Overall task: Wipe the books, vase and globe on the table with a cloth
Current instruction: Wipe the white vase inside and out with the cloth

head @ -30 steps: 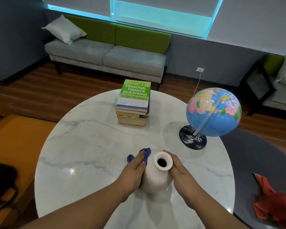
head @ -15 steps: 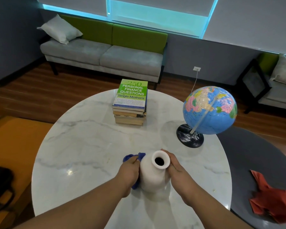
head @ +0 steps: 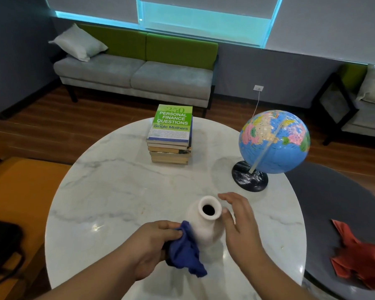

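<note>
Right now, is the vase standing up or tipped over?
Standing up: the vase rests on the table, its mouth pointing up.

Table: bare marble over the whole left half and across the middle band between the vase near the front and the 2 far obstacles, books at far centre and globe at far right, its ball leaning out right of its base. Vase flanks: left side blocked by the left hand gripping a cloth, right side by the right hand, fingers loose just beside the neck; mouth uncovered from above. Bare lanes: books to globe, globe base to right hand.
</note>
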`<control>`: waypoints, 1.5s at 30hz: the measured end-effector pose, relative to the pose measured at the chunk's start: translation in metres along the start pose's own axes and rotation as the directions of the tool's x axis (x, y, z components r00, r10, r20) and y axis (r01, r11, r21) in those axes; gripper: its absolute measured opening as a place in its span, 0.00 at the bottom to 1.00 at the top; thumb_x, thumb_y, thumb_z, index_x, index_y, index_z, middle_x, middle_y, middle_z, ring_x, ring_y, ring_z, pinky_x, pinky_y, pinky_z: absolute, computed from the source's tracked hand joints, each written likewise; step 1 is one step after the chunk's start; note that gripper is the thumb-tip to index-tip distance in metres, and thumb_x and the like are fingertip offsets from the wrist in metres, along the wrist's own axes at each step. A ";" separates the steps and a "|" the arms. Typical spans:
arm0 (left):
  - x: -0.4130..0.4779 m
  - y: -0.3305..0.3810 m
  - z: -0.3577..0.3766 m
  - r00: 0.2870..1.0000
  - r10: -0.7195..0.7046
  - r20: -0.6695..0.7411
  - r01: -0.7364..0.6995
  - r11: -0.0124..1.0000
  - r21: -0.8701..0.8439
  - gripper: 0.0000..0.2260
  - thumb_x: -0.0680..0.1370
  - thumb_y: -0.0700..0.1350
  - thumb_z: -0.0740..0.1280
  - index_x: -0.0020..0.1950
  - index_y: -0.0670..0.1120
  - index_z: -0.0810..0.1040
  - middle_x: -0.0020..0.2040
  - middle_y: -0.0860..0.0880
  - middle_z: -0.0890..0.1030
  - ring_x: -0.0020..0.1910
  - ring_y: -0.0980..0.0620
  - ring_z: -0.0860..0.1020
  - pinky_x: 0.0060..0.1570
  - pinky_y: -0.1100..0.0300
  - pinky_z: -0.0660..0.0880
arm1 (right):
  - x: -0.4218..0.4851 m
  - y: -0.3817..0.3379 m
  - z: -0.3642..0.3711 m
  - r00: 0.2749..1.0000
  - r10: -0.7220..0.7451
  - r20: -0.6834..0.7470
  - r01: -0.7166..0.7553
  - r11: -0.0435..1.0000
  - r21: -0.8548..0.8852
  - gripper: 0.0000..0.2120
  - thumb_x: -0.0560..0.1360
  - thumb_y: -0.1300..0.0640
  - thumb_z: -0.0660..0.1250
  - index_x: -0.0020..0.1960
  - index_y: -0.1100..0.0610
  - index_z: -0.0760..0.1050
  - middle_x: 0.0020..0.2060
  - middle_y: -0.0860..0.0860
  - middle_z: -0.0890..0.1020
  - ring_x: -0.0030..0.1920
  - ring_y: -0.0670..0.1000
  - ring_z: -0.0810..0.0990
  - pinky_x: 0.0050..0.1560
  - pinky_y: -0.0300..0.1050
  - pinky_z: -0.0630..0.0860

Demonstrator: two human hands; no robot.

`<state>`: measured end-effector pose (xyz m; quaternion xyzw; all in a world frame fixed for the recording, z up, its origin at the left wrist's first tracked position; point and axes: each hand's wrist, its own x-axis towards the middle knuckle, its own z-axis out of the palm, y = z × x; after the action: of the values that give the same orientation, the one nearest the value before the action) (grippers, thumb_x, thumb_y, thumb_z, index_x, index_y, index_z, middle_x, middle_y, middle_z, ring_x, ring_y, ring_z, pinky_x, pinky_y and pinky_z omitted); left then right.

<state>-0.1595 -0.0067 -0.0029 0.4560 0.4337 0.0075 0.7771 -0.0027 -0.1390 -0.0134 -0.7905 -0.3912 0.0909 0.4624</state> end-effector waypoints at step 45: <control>0.044 0.076 0.034 0.827 0.546 0.133 -0.142 -0.026 0.990 0.14 0.79 0.56 0.59 0.50 0.46 0.64 0.39 0.50 0.72 0.40 0.48 0.72 0.36 0.57 0.66 | 0.014 0.022 -0.013 0.788 0.577 0.213 -0.615 0.724 0.313 0.16 0.80 0.59 0.56 0.58 0.42 0.75 0.58 0.51 0.79 0.52 0.51 0.80 0.48 0.40 0.76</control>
<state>-0.0802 0.0315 0.0292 0.9399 0.3027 -0.0205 0.1566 0.0249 -0.1436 -0.0213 -0.7680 -0.1150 0.3455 0.5268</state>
